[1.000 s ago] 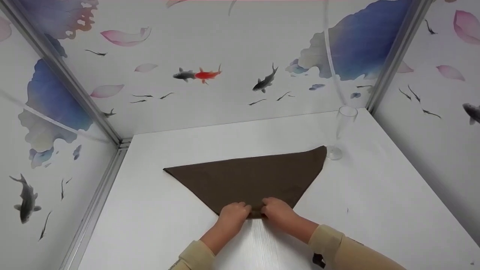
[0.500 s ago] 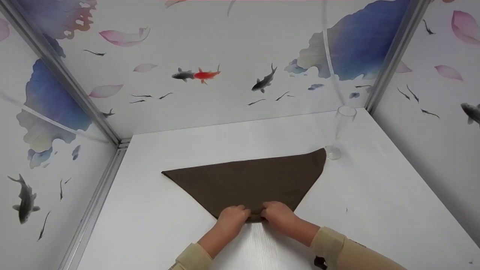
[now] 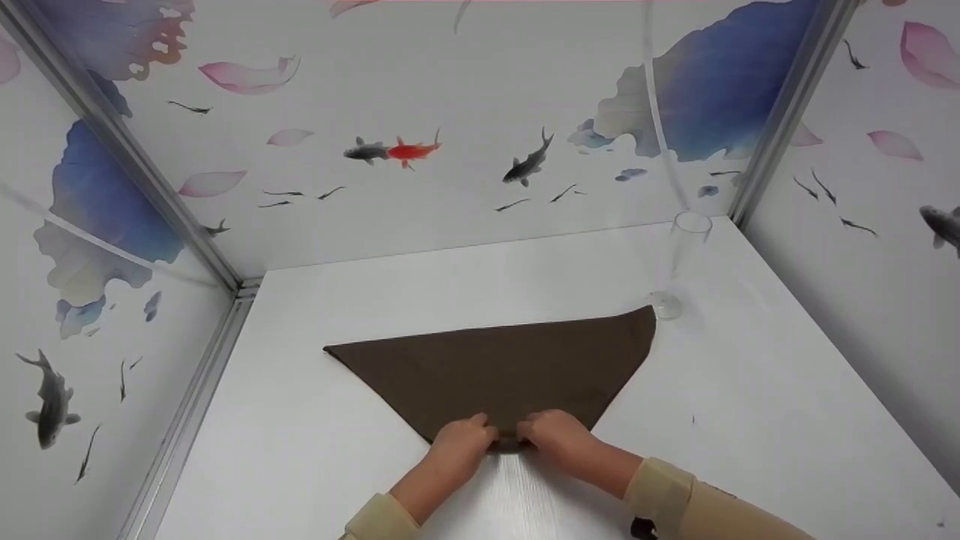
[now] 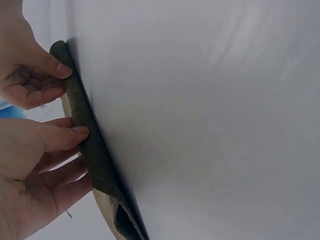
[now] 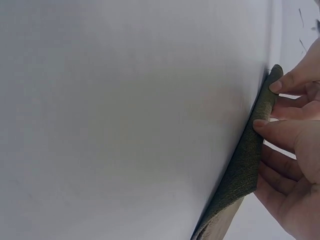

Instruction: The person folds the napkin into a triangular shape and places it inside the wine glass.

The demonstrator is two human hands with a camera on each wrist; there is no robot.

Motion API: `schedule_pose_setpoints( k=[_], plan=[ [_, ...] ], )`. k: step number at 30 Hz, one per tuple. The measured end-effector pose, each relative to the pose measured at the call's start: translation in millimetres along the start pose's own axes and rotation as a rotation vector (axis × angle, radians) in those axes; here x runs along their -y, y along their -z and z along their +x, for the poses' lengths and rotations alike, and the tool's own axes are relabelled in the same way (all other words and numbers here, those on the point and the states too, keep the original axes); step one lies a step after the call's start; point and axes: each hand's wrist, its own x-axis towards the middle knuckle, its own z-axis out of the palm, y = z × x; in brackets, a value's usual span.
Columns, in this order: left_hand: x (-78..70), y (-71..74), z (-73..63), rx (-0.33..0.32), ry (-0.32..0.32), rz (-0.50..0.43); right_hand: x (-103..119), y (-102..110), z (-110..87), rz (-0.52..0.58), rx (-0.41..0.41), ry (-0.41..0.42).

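A dark brown cloth napkin (image 3: 487, 379) lies folded on the white table, its long straight edge at the back and its sides narrowing towards the front. The near edge is turned up in a narrow roll (image 4: 90, 140). My left hand (image 3: 460, 446) pinches the roll left of its middle, thumb on the near side and fingers behind. Just to its right, my right hand (image 3: 559, 441) grips the same roll in a like way. In the right wrist view the end of the roll (image 5: 245, 155) shows layered folds. The napkin's underside is hidden.
A tall clear stemmed glass (image 3: 691, 238) stands at the back right, its foot close to the napkin's right corner. White panels (image 3: 465, 90) printed with fish and petals, joined by metal posts (image 3: 187, 217), enclose the back and sides of the table (image 3: 750, 390).
Both hands have moved slightly towards the front with the near edge of the napkin, and the whole napkin has slid a little that way. The glass has stayed in place.
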Motion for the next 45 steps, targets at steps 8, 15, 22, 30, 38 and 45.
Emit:
schedule_pose_setpoints(
  k=[8,15,22,30,38,45],
  plan=[
    [-2.2,3.2,-3.6,0.053,-0.007,-0.027,4.9,2.7,-3.2,0.038,0.062,-0.016],
    [-4.2,4.0,-7.5,0.067,-0.038,-0.017,6.4,4.1,-5.0,0.125,0.117,-0.019],
    [-3.5,5.9,-8.4,0.066,-0.028,-0.032,4.0,5.8,-5.9,0.165,0.097,-0.023],
    [-0.3,2.6,-9.6,-0.032,-0.038,0.096,-0.2,3.0,-4.4,0.212,0.092,-0.08],
    [2.3,-3.0,-12.8,-0.168,-0.052,0.176,0.0,-2.2,-5.0,0.075,-0.043,-0.082],
    [1.8,0.4,-12.7,-0.095,-0.058,0.173,1.4,-1.4,-8.5,-0.042,-0.084,-0.084]
  ],
)
